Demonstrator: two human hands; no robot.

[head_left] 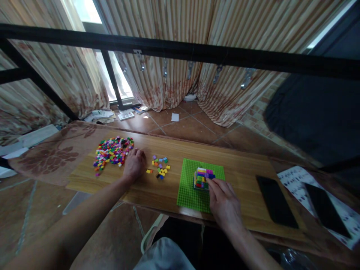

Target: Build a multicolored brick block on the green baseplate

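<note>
On the green baseplate (187, 187) stands a low, many-coloured block build (202, 179) of small toy bricks. My right hand (225, 200) reaches over its right side, thumb and fingertips pinched together at its top; whatever lies between them is hidden. Further left, my left hand (135, 164) rests on the board with curled fingers, beside the right edge of a big heap of loose bricks (112, 152). Its fingertips are turned away, so anything in them cannot be made out. Between that hand and the baseplate lies a small scatter of bricks (161, 172), mostly yellow, with some purple, blue and orange.
The wooden board (242, 165) carries a black phone-like slab (277, 200) at the right. Beyond it, a second dark device (326, 208) lies on a printed sheet (294, 174). A black metal rail (174, 50) crosses in front of curtains (168, 86).
</note>
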